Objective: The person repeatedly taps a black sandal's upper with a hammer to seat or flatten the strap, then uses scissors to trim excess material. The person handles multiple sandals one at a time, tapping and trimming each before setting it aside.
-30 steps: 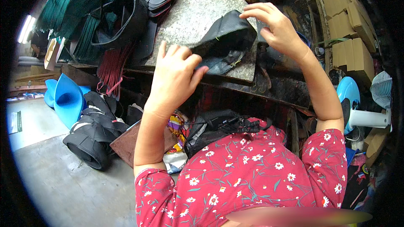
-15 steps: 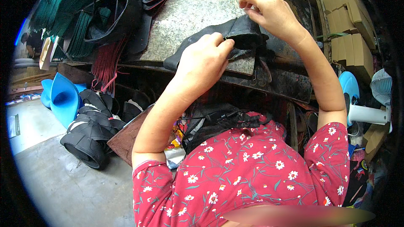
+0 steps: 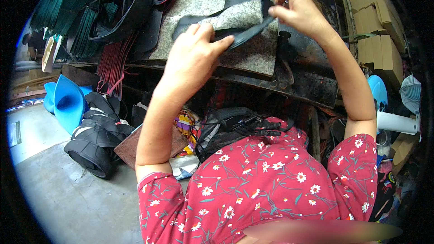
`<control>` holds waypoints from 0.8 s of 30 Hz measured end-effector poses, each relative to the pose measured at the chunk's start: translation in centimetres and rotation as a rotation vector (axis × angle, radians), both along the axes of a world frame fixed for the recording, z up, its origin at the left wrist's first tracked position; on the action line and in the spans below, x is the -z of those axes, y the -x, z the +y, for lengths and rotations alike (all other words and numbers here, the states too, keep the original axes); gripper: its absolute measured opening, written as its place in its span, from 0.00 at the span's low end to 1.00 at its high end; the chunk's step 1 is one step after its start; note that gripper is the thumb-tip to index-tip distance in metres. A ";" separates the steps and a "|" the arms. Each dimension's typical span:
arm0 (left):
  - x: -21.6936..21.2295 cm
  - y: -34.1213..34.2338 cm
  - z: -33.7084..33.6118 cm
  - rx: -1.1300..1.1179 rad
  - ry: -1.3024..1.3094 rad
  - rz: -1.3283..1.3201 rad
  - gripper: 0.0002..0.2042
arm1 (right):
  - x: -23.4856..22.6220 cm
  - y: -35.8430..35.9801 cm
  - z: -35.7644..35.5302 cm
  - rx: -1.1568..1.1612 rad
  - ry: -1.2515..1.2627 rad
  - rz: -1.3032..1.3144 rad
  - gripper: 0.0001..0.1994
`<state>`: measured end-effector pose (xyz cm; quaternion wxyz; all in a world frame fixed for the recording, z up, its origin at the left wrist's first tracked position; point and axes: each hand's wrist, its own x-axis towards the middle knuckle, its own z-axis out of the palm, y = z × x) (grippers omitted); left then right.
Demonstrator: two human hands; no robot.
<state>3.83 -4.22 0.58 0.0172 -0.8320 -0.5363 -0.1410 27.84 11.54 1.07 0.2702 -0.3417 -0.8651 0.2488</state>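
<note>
A black shoe upper (image 3: 246,0) is held as an open loop over a speckled stone slab (image 3: 253,58) on the workbench. The slab's surface shows through the middle of the loop. My left hand (image 3: 192,52) grips its near left side, thumb along the front edge. At its right end my right hand (image 3: 294,9) pinches the rim between thumb and finger, the other fingers curled. Part of the upper is hidden behind my left fingers.
Black curved pieces (image 3: 118,11) and green strips (image 3: 49,13) crowd the bench's left. Red strips (image 3: 116,63) hang off its edge. Cardboard boxes (image 3: 379,54) and a white-and-blue fan (image 3: 398,122) stand at right. Black shoe uppers (image 3: 97,147) and blue sheets (image 3: 68,104) lie lower left.
The black upper has gone from a folded, bunched shape to a spread loop. My right hand, previously raised above it, now holds its right end. My left hand has shifted left.
</note>
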 end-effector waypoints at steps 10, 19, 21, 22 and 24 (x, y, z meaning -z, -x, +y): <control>1.2 -4.9 1.3 -0.011 0.125 -0.092 0.26 | -3.1 1.4 -2.8 -0.445 -0.557 -0.048 0.12; 1.0 -0.3 2.4 -0.121 -0.297 0.116 0.14 | -2.6 1.3 -1.6 -0.231 -0.905 -0.515 0.12; 0.7 0.4 2.4 -0.174 -0.465 0.250 0.13 | -1.3 0.9 -1.9 -0.149 -0.986 -0.358 0.21; 0.8 0.3 2.4 -0.148 -0.367 0.319 0.14 | -0.6 0.7 -2.2 -0.154 -0.952 -0.378 0.21; 1.4 -0.7 1.9 -0.128 -0.247 0.393 0.17 | 1.0 0.4 -2.9 -0.237 -0.472 -0.522 0.21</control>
